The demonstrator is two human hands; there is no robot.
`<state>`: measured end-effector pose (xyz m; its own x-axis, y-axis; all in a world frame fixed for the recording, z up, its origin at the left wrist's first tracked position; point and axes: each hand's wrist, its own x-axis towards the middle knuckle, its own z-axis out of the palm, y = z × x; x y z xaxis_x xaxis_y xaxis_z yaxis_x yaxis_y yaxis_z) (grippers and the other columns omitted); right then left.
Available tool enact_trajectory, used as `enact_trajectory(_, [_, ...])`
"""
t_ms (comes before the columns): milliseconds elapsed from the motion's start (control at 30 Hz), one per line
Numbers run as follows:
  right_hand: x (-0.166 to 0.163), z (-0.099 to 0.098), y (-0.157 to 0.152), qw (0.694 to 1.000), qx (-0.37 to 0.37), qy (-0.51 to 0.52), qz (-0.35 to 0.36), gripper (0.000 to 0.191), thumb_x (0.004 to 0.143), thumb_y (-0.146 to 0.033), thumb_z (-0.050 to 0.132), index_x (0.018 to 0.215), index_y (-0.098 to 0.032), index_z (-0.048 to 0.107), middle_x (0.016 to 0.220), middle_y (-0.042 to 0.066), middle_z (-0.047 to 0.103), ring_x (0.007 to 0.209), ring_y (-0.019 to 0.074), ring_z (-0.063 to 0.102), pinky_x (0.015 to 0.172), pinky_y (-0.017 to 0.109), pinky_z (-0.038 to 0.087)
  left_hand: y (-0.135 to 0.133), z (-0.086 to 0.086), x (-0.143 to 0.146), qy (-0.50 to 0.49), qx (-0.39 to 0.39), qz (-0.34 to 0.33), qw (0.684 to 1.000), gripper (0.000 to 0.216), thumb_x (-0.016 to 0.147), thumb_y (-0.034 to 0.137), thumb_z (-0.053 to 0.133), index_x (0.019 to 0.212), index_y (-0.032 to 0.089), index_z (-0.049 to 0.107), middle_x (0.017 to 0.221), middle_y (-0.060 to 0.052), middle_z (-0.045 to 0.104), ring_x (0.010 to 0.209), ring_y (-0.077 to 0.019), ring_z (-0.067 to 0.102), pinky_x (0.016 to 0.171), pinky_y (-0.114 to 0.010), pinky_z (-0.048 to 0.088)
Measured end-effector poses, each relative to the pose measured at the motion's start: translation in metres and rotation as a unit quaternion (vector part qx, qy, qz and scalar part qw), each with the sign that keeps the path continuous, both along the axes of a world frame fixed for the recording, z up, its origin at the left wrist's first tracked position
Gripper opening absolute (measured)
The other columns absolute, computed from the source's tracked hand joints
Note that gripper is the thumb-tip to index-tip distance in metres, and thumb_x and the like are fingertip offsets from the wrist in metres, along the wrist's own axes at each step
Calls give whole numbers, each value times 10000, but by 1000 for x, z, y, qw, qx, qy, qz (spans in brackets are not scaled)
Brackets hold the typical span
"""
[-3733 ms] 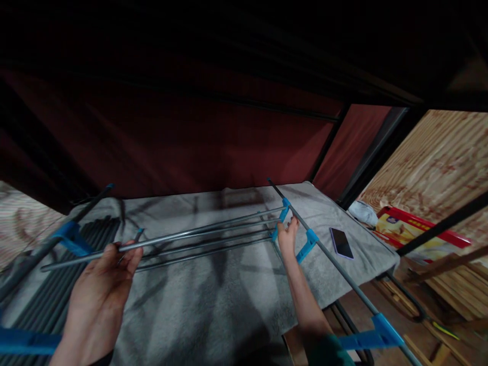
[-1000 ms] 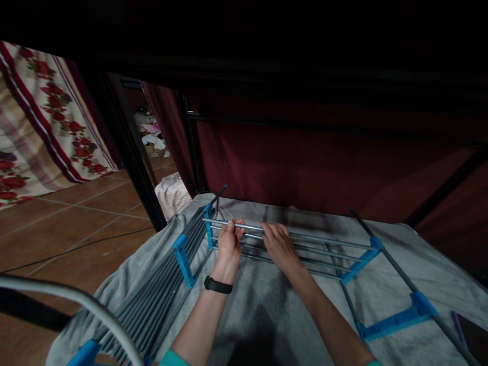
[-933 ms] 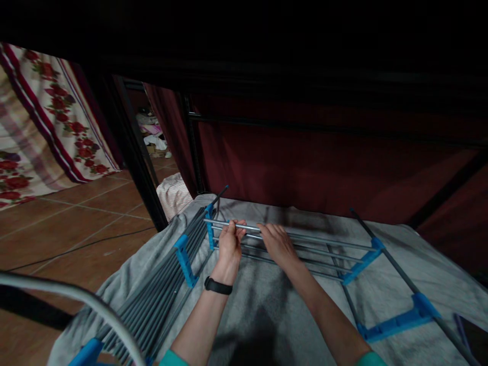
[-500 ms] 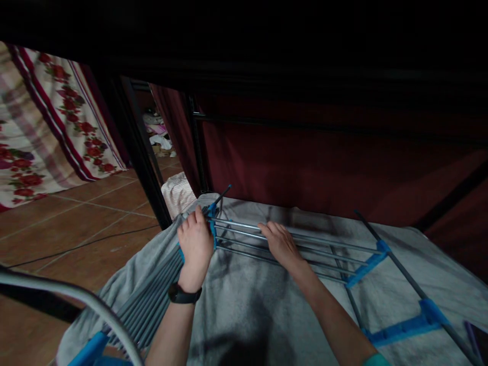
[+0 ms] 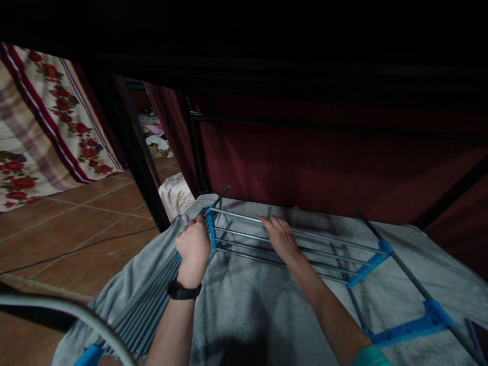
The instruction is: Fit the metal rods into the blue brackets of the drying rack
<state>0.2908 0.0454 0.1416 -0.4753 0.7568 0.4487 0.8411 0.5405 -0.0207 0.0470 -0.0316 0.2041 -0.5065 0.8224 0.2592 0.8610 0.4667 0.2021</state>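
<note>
A partly built rack of grey metal rods [image 5: 324, 241] and blue plastic brackets lies on a grey blanket [image 5: 247, 315]. My left hand [image 5: 193, 246] is closed over the left blue bracket [image 5: 211, 231] and the bundle of grey rods [image 5: 152, 300] beside it. My right hand [image 5: 280, 236] lies on the cross rods near their middle, fingers curled over the far one. A right side rod carries two more blue brackets [image 5: 368, 262] [image 5: 412, 325]. A black band sits on my left wrist.
A dark red curtain [image 5: 324, 162] hangs behind the blanket under a dark overhang. A black post [image 5: 141, 162] stands at the left. Beyond it are terracotta floor tiles [image 5: 76, 229], a flowered cloth [image 5: 41, 132] and a curved grey tube [image 5: 76, 315] at the bottom left.
My left hand let go of the cross rod and moved left onto the blue bracket and rod bundle. My right hand stayed on the cross rods. Earlier the view showed the rack's right end.
</note>
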Motion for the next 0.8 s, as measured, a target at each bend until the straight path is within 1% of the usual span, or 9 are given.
enact_trajectory(167, [2,0,1,1000,-11,0,1,543,1054,-75,408,1501,-287,633,1197,106,716,1096,250,634,1008,356,472,1,-1,0,-1,5,6,1000,483,981,76,368,1327,136,699,1139,-234,756,1024,-373,767,757,-387,533])
enact_trajectory(367, [2,0,2,1000,-17,2,6,547,1061,-83,402,1522,-280,621,1208,105,721,1109,247,642,1019,347,475,4,-3,-3,-24,17,10,1000,480,982,92,384,1340,141,700,1123,-262,762,1021,-409,769,773,-424,537])
enact_trajectory(467, [2,2,2,1000,-23,-3,6,551,1054,-79,413,1523,-279,623,1195,106,723,1106,249,642,1024,355,475,8,-6,-9,-30,18,4,999,457,987,108,398,1321,139,709,1104,-267,761,1032,-409,766,787,-420,537])
enact_trajectory(567, [1,4,1,1000,-30,-5,4,546,1058,-87,414,1521,-281,629,1196,108,720,1111,248,642,1030,355,470,17,-7,-14,-16,23,-15,999,473,1001,119,377,1355,132,691,1144,-260,752,1050,-388,762,798,-404,542])
enact_trajectory(667, [1,5,0,999,-37,-7,1,547,1063,-92,403,1514,-295,634,1205,104,723,1116,249,643,1027,354,470,29,-6,-17,-3,23,-40,999,524,1005,112,365,1453,137,635,1205,-251,745,1052,-365,761,809,-390,547])
enact_trajectory(800, [1,6,0,999,-45,-8,4,563,1063,-82,387,1520,-306,628,1222,101,723,1113,244,642,1032,352,466,46,-4,-21,-4,13,-99,995,628,969,58,393,1541,205,607,1338,-235,727,1086,-354,758,876,-399,554])
